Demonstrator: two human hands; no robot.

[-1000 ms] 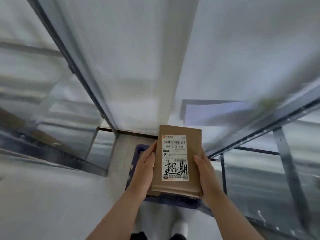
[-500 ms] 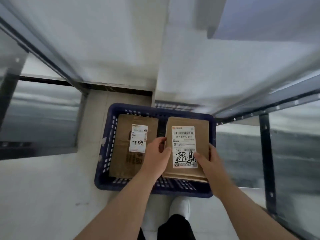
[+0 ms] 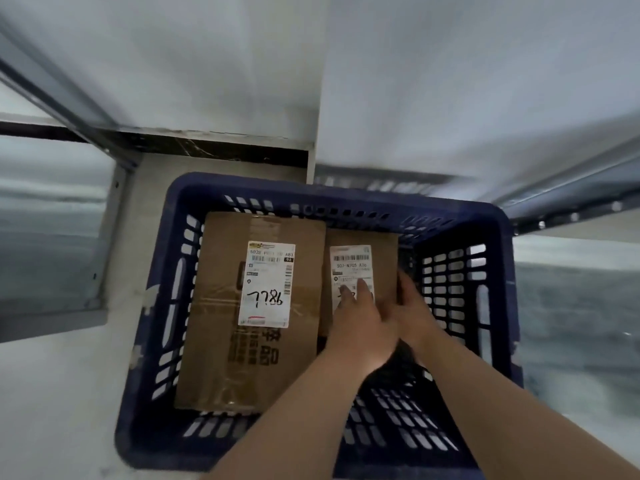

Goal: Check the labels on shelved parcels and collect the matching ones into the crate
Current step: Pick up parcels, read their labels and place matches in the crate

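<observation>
Currently placing: small brown cardboard parcel (image 3: 384, 244) in blue slatted plastic crate (image 3: 346, 192) beside large cardboard parcel (image 3: 221, 306), L hand (image 3: 362, 323) flat on white label (image 3: 349, 261), R hand (image 3: 414, 306) gripping edge; nxt presumably: release, recheck metal shelving (image 3: 568, 192).

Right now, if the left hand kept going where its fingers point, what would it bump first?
The left hand rests on the small parcel; going on, it probably meets the far wall of the blue crate.
</observation>
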